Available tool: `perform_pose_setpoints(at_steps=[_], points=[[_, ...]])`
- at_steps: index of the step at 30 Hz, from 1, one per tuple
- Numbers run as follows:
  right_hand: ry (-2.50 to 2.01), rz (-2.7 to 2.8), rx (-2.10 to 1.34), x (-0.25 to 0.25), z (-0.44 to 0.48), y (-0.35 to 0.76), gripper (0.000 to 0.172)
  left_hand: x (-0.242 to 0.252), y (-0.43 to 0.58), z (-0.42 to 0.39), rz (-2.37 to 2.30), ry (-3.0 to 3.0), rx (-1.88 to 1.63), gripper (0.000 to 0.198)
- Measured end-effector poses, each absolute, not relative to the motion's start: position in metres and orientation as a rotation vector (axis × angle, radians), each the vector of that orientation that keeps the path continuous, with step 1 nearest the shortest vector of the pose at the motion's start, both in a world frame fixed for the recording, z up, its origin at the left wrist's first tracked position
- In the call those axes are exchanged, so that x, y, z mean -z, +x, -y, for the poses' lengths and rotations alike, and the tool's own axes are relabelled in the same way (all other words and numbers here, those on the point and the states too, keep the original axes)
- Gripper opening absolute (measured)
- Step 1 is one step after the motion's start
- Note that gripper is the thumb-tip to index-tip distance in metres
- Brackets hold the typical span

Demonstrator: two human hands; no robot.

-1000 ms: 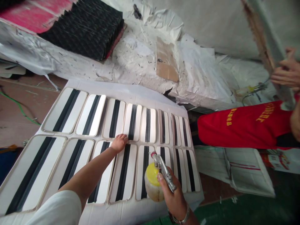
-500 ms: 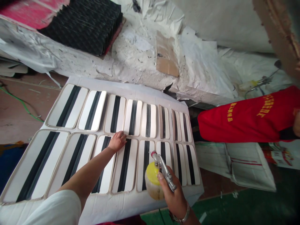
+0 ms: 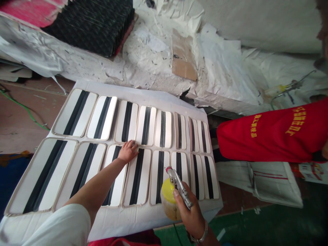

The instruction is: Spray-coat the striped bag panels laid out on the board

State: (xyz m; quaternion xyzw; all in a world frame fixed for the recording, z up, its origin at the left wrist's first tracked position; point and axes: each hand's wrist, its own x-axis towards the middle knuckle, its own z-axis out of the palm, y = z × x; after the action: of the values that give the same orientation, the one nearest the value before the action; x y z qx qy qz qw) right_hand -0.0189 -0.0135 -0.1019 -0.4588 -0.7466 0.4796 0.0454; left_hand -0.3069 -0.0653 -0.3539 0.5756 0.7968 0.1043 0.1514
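Note:
My left hand (image 3: 128, 150) lies with fingers flat on the top ends of two white panels with black stripes, in the near row of panels (image 3: 136, 177). My right hand (image 3: 191, 213) is closed round the handle of a metal spray gun (image 3: 179, 186) with a yellow-lidded cup (image 3: 169, 200) under it. The gun's nozzle points toward the panels at the right of the near row. Two rows of several striped panels rest on a white sheet (image 3: 143, 97).
A stack of black textured sheets (image 3: 94, 25) lies at the back left on crumpled white paper (image 3: 159, 58). Another person in a red garment (image 3: 271, 136) is at the right. A white board (image 3: 261, 186) lies on the floor beside the sheet.
The view has shifted slightly, so the panels sit higher in frame. The other person's hands and the board they held at upper right have left view. My hands have barely moved.

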Motion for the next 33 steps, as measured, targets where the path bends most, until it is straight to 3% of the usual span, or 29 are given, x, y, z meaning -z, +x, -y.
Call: perform_pose_setpoints(at_steps=[13, 23, 33], points=[[-1.237, 2.347, -1.57, 0.099, 0.017, -0.037, 0.032, 0.339, -0.314, 0.079, -2.455, 1.338, -0.14, 0.075], [-1.179, 2.401, -1.587, 0.096, 0.022, -0.05, 0.031, 0.34, -0.316, 0.085, -2.437, 1.267, -0.145, 0.081], [-1.361, 2.369, -1.382, 0.098, 0.016, -0.029, 0.032, 0.345, -0.312, 0.087, -2.436, 1.223, -0.147, 0.084]])
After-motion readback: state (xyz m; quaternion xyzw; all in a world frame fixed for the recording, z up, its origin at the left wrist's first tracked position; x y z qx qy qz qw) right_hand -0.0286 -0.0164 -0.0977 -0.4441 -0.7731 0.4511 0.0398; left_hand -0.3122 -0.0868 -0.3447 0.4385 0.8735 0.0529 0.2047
